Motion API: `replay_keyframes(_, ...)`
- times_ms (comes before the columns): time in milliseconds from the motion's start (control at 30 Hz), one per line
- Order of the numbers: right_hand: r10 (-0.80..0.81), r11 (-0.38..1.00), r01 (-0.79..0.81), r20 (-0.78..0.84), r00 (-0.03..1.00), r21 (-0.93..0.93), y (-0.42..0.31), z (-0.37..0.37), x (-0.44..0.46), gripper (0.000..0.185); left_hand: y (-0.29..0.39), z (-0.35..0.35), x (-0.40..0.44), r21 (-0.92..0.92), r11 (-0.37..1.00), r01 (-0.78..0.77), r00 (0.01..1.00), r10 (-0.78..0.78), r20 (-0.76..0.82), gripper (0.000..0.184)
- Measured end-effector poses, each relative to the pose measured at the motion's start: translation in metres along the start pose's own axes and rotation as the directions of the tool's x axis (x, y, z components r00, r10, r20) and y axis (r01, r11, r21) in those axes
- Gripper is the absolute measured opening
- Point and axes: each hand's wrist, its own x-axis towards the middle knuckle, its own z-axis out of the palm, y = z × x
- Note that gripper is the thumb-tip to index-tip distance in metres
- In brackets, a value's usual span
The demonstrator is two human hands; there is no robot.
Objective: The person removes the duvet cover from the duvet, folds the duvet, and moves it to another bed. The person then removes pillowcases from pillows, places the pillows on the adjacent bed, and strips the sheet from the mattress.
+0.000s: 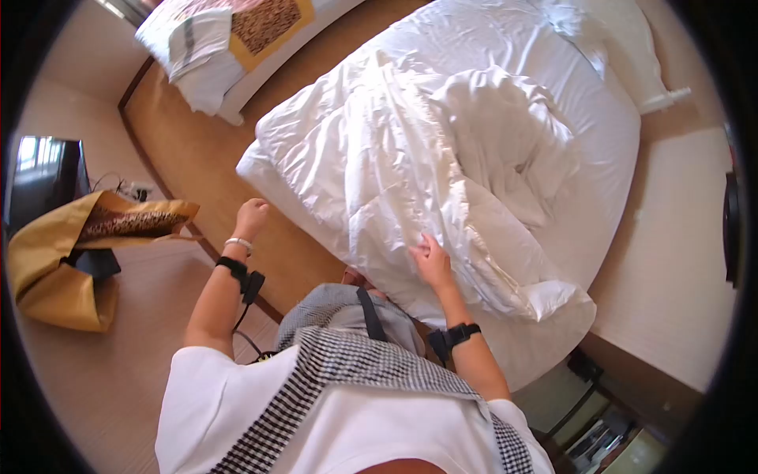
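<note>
A rumpled white duvet (395,158) lies in folds over a bed with a white sheet (608,158). Over the near part of the duvet is my right hand (431,259), its fingers loosely apart and nothing visible in them; whether the fingertips touch the cloth is unclear. My left hand (253,217) is curled closed above the floor beside the bed's left edge, away from the duvet, with nothing visible in it.
A second bed (276,67) with a patterned runner (267,31) stands at the upper left. On the left are a dark screen (47,182) and a yellow cloth (47,292) on a wooden surface (142,347). Brown floor (170,134) runs between the beds.
</note>
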Motion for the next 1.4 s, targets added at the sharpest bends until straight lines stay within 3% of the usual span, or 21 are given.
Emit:
replay_keyframes(100, -0.114, 0.993, 0.114, 0.041, 0.993, 0.008, -0.024, 0.028, 0.042, 0.054, -0.053, 0.021, 0.024, -0.171, 0.977, 0.126, 0.992, -0.120, 0.043, 0.033)
replay_keyframes(233, -0.210, 0.977, 0.200, 0.141, 0.968, 0.078, -0.085, 0.075, 0.076, 0.051, -0.021, 0.002, 0.059, -0.391, 0.865, 0.315, 0.948, -0.271, 0.166, 0.047)
replay_keyframes(267, -0.160, 0.984, 0.139, 0.213, 0.964, 0.112, -0.101, 0.088, 0.082, 0.058, -0.023, 0.000, 0.081, -0.437, 0.835, 0.334, 0.942, -0.284, 0.178, 0.051)
replay_keyframes(400, -0.268, 0.923, 0.317, 0.226, 0.937, -0.219, -0.143, 0.168, 0.099, 0.082, -0.001, -0.010, 0.152, -0.535, 0.775, 0.336, 0.936, -0.339, 0.096, 0.067)
replay_keyframes(467, -0.274, 0.872, 0.319, 0.170, 0.946, -0.371, -0.176, 0.209, 0.111, 0.087, 0.014, -0.011, 0.183, -0.548, 0.759, 0.351, 0.936, -0.304, 0.178, 0.059)
replay_keyframes(533, -0.263, 0.825, 0.275, 0.095, 0.960, -0.493, -0.201, 0.250, 0.132, 0.096, 0.028, -0.022, 0.221, -0.553, 0.750, 0.363, 0.927, -0.229, 0.299, 0.055)
replay_keyframes(600, -0.098, 0.816, 0.090, 0.016, 0.995, -0.571, -0.211, 0.283, 0.162, 0.084, 0.032, -0.027, 0.228, -0.549, 0.731, 0.405, 0.874, -0.135, 0.466, 0.053)
replay_keyframes(733, 0.093, 0.911, -0.113, -0.069, 0.993, -0.396, -0.224, 0.289, 0.195, 0.060, 0.043, -0.068, 0.220, -0.518, 0.851, 0.086, 0.878, 0.181, 0.443, 0.044)
replay_keyframes(767, -0.004, 0.925, -0.022, -0.067, 0.998, -0.380, -0.234, 0.282, 0.184, 0.053, 0.061, -0.104, 0.205, -0.521, 0.853, 0.029, 0.870, 0.236, 0.434, 0.038)
replay_keyframes(833, -0.212, 0.917, 0.175, -0.065, 0.975, -0.359, -0.278, 0.260, 0.146, 0.038, 0.064, -0.158, 0.188, -0.603, 0.753, -0.264, 0.861, 0.466, 0.205, 0.030)
replay_keyframes(900, -0.279, 0.923, 0.253, -0.050, 0.959, -0.291, -0.329, 0.256, 0.105, 0.037, 0.050, -0.212, 0.170, -0.550, 0.798, -0.245, 0.835, 0.462, 0.298, 0.023)
replay_keyframes(967, -0.227, 0.932, 0.242, 0.085, 0.970, -0.269, -0.317, 0.284, 0.087, 0.037, 0.018, -0.234, 0.161, -0.392, 0.881, -0.264, 0.832, 0.414, 0.368, 0.023)
replay_keyframes(1000, -0.205, 0.938, 0.238, 0.148, 0.967, -0.254, -0.305, 0.302, 0.083, 0.037, 0.001, -0.236, 0.162, -0.257, 0.966, -0.020, 0.817, 0.164, 0.553, 0.023)
replay_keyframes(1033, -0.150, 0.936, 0.212, 0.226, 0.963, -0.282, -0.289, 0.324, 0.082, 0.039, -0.021, -0.231, 0.165, -0.073, 0.976, 0.205, 0.728, -0.102, 0.678, 0.023)
replay_keyframes(1100, -0.038, 0.924, 0.174, 0.372, 0.927, -0.340, -0.252, 0.362, 0.084, 0.042, -0.098, -0.205, 0.184, 0.194, 0.956, 0.221, 0.539, -0.285, 0.793, 0.026)
replay_keyframes(1167, 0.002, 0.948, 0.120, 0.382, 0.924, -0.296, -0.223, 0.381, 0.099, 0.042, -0.135, -0.182, 0.208, 0.198, 0.931, -0.307, 0.763, 0.116, 0.636, 0.027)
replay_keyframes(1200, 0.032, 0.959, 0.083, 0.395, 0.918, -0.270, -0.217, 0.389, 0.096, 0.041, -0.142, -0.181, 0.211, 0.242, 0.808, -0.537, 0.758, 0.337, 0.558, 0.027)
replay_keyframes(1233, 0.032, 0.983, 0.026, 0.313, 0.949, -0.179, -0.221, 0.389, 0.106, 0.041, -0.105, -0.184, 0.220, 0.258, 0.878, -0.403, 0.824, 0.225, 0.520, 0.027)
replay_keyframes(1300, 0.170, 0.984, -0.159, 0.161, 0.972, -0.076, -0.237, 0.375, 0.129, 0.042, -0.105, -0.161, 0.265, 0.129, 0.835, -0.535, 0.802, 0.454, 0.388, 0.025)
replay_keyframes(1367, 0.195, 0.980, -0.193, -0.041, 0.980, 0.042, -0.262, 0.344, 0.148, 0.044, -0.079, -0.137, 0.311, 0.065, 0.946, -0.318, 0.860, 0.259, 0.439, 0.024)
replay_keyframes(1400, 0.211, 0.975, -0.198, -0.142, 0.967, 0.104, -0.270, 0.331, 0.159, 0.044, -0.053, -0.131, 0.324, 0.022, 0.951, -0.310, 0.873, 0.275, 0.403, 0.023)
